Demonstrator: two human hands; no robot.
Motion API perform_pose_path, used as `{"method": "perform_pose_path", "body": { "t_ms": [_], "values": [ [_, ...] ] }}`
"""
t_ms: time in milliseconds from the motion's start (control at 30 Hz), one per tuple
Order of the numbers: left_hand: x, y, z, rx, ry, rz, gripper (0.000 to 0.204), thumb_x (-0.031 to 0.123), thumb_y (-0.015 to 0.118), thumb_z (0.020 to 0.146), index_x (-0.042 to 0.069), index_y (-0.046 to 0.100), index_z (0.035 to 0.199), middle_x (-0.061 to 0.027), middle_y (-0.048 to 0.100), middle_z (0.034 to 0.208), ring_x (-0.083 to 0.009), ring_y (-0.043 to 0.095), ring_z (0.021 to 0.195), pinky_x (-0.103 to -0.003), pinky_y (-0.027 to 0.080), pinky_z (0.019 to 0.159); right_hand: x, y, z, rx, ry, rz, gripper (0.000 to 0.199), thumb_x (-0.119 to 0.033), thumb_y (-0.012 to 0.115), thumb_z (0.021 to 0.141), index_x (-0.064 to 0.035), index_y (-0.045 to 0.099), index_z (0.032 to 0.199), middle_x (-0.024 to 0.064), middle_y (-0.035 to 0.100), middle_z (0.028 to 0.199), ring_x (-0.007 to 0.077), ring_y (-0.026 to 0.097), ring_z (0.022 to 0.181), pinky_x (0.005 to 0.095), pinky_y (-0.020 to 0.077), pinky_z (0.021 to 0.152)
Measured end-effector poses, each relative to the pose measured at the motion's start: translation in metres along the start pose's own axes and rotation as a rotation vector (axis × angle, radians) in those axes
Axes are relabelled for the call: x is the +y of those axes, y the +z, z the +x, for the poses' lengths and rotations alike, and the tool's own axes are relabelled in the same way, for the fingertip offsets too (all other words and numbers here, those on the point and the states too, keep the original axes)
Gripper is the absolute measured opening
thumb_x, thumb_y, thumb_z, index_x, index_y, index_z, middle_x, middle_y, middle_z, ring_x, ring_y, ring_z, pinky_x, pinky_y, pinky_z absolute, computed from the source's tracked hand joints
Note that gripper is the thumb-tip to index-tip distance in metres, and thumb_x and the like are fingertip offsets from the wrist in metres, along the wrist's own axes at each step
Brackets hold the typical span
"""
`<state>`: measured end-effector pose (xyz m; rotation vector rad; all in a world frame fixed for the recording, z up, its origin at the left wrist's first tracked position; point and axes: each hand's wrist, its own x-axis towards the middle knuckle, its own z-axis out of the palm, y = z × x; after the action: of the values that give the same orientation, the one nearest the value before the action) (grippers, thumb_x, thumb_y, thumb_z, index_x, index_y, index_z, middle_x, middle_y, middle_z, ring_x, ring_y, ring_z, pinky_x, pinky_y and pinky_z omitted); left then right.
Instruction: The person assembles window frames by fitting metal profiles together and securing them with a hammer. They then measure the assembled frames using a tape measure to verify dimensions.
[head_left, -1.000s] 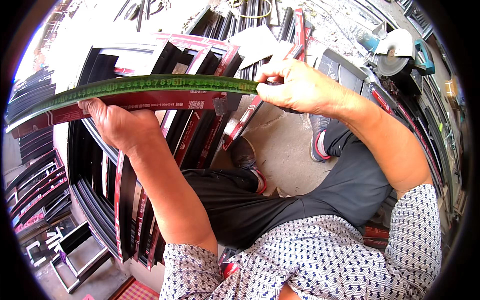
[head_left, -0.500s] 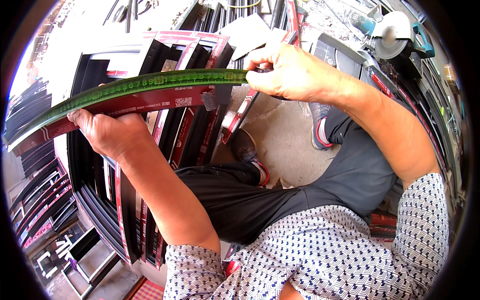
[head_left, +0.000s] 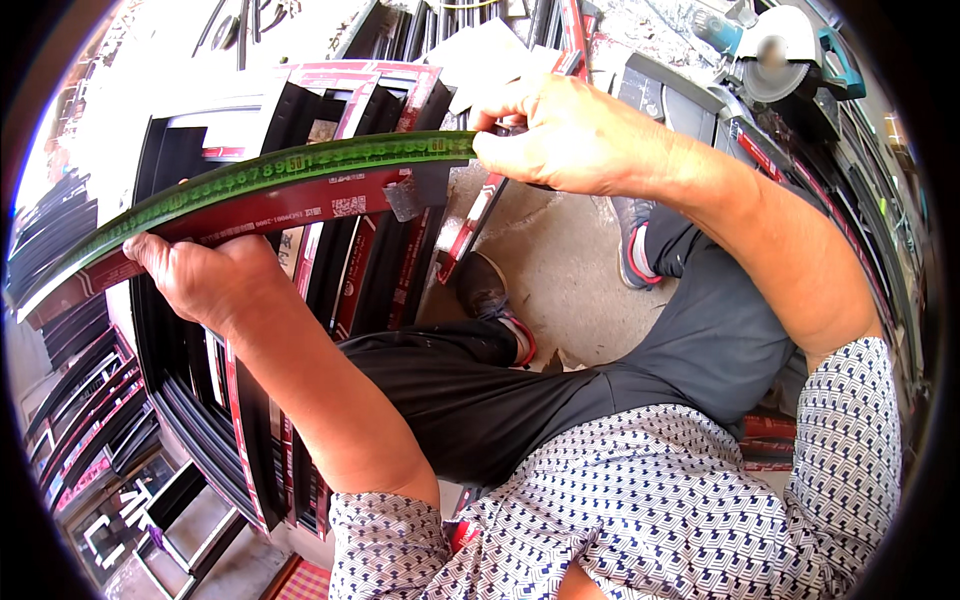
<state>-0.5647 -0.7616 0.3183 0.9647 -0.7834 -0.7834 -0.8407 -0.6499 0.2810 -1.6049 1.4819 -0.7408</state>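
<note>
Now right hand (head_left: 575,135) nears tape's (head_left: 300,165) end.

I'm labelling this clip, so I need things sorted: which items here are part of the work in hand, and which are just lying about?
In hand:
- green ruler, laid along the profile
- red-filmed black profile under it
- left hand gripping the profile
- right hand pinching the ruler's end

Lying about:
- stacked black frames
- circular saw
- loose profiles at left
</note>
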Motion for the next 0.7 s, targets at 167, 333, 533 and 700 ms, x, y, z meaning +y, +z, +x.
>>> {"method": "perform_pose_path", "body": {
  "t_ms": [167, 333, 533, 700],
  "values": [
    [0.002, 0.004, -0.001, 0.033, -0.033, -0.094, 0.055, 0.049, 0.059, 0.107, 0.005, 0.059, 0.139, -0.0130, 0.066, 0.133, -0.0303, 0.065, 0.116, -0.048, 0.055, 0.107, -0.001, -0.001, 0.003, 0.014, 0.016, -0.042, 0.028, -0.027, 0.066, 0.089, -0.0025, 0.074, 0.100, 0.0106, 0.068, 0.084, 0.0209, 0.066, 0.079, 0.0364, 0.0529, 0.076],
    [0.000, 0.001, 0.001, 0.017, -0.011, -0.100, 0.053, 0.047, 0.059, 0.108, 0.005, 0.058, 0.141, -0.0135, 0.064, 0.136, -0.0304, 0.064, 0.119, -0.048, 0.053, 0.110, 0.001, -0.001, 0.003, 0.027, 0.004, -0.056, 0.033, -0.030, 0.067, 0.086, -0.0023, 0.075, 0.102, 0.0158, 0.072, 0.088, 0.0269, 0.071, 0.084, 0.0390, 0.0563, 0.081],
    [0.004, -0.001, 0.006, 0.059, -0.036, -0.097, 0.050, 0.048, 0.057, 0.108, 0.011, 0.058, 0.142, -0.0122, 0.064, 0.135, -0.0297, 0.065, 0.117, -0.052, 0.056, 0.106, 0.004, -0.004, 0.000, 0.017, 0.039, -0.052, 0.032, -0.029, 0.067, 0.087, -0.0028, 0.076, 0.103, 0.0143, 0.071, 0.083, 0.0251, 0.071, 0.080, 0.0379, 0.0553, 0.077],
    [0.006, -0.003, 0.009, 0.068, -0.055, -0.097, 0.047, 0.047, 0.057, 0.108, 0.014, 0.059, 0.142, -0.0107, 0.065, 0.133, -0.0297, 0.066, 0.116, -0.055, 0.058, 0.102, 0.003, -0.004, 0.000, 0.024, 0.035, -0.053, 0.032, -0.029, 0.067, 0.087, -0.0018, 0.076, 0.103, 0.0144, 0.071, 0.083, 0.0256, 0.071, 0.079, 0.0381, 0.0554, 0.077]
  ]
}}
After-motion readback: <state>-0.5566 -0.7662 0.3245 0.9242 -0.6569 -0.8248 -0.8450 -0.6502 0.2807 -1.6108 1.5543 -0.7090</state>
